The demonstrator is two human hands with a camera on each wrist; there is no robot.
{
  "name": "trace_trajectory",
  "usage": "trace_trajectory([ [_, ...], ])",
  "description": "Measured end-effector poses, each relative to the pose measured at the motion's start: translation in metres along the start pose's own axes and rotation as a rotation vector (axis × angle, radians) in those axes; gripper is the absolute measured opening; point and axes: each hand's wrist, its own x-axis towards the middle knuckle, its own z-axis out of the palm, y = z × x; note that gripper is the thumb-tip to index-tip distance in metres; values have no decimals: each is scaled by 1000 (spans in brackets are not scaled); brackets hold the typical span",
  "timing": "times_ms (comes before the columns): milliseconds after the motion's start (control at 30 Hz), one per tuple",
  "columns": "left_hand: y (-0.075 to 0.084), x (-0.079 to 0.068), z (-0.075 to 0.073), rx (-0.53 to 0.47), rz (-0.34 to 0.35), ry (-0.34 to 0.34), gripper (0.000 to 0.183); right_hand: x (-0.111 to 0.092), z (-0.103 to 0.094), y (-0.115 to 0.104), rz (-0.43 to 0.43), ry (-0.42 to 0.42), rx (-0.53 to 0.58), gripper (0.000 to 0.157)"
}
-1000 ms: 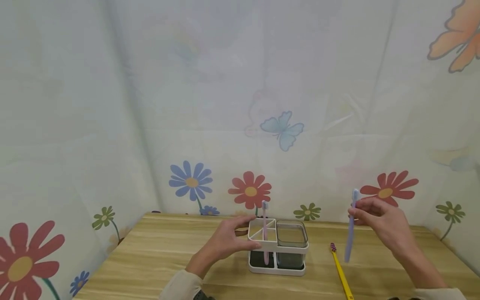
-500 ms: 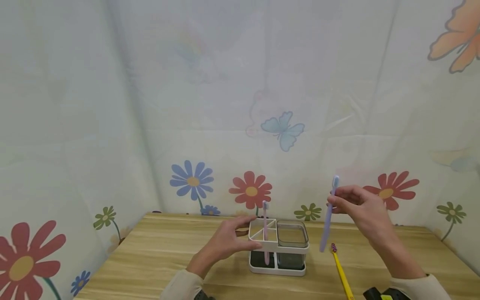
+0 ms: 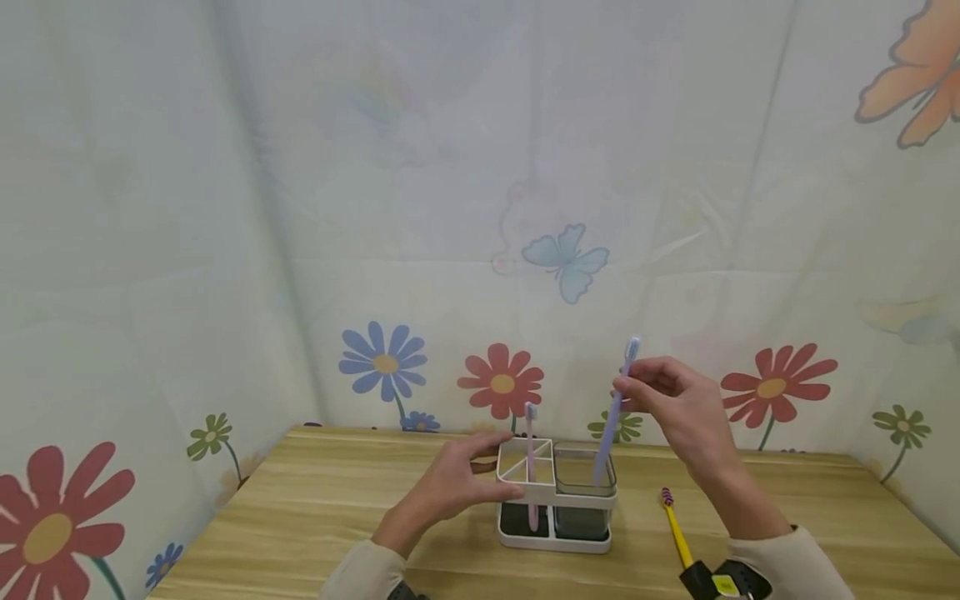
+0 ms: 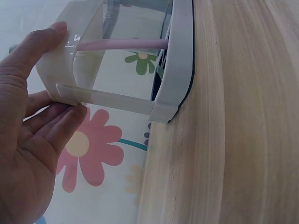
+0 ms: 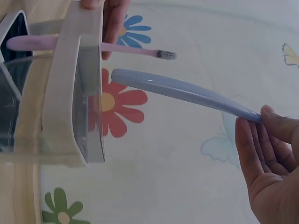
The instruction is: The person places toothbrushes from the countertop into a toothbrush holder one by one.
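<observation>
A white toothbrush holder (image 3: 534, 492) stands on the wooden table, a divided section on its left and a clear cup (image 3: 585, 490) on its right. My left hand (image 3: 450, 477) grips the holder's upper left side, thumb in front and fingers behind. Upright in the divided section is a pink toothbrush (image 3: 532, 515), its head sticking out above. My right hand (image 3: 682, 412) pinches a purple toothbrush (image 3: 612, 417) near its head, bristle end up and tilted. In the right wrist view, this brush's handle end (image 5: 122, 77) is just outside the holder's top, close to the cup's rim.
A yellow toothbrush (image 3: 677, 533) lies on the table (image 3: 832, 517) right of the holder, its lower part hidden by the right wrist's camera strap (image 3: 723, 579). Behind the table hangs a white cloth (image 3: 420, 275) printed with flowers and butterflies.
My right hand has moved left and slightly up, carrying the purple toothbrush from right of the yellow toothbrush to over the clear cup. My left hand stays on the holder.
</observation>
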Motion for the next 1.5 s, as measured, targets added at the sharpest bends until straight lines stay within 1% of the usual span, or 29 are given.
trace_trajectory([
  [133, -1, 0, 0, -1, 2, -2, 78, 3, 12, 1, 8, 22, 16, 29],
  [367, 1, 0, 0, -11, 4, -3, 79, 6, 32, 3, 12, 45, 83, 26],
  [600, 1, 1, -1, -24, 13, -11, 80, 6, 47, 7, 65, 58, 128, 26],
  [900, 0, 3, -3, -8, 6, -15, 78, 4, 62, 17, 125, 32, 112, 24],
  [1067, 0, 3, -4, -10, -2, -18, 78, 1, 68, 23, 140, 11, 88, 25],
  [1233, -1, 3, -4, -19, -1, -18, 77, -4, 72, 31, 128, -25, 45, 24],
  [1500, -2, 4, -3, -19, -6, -10, 76, -10, 78, 44, 86, -61, 29, 17],
])
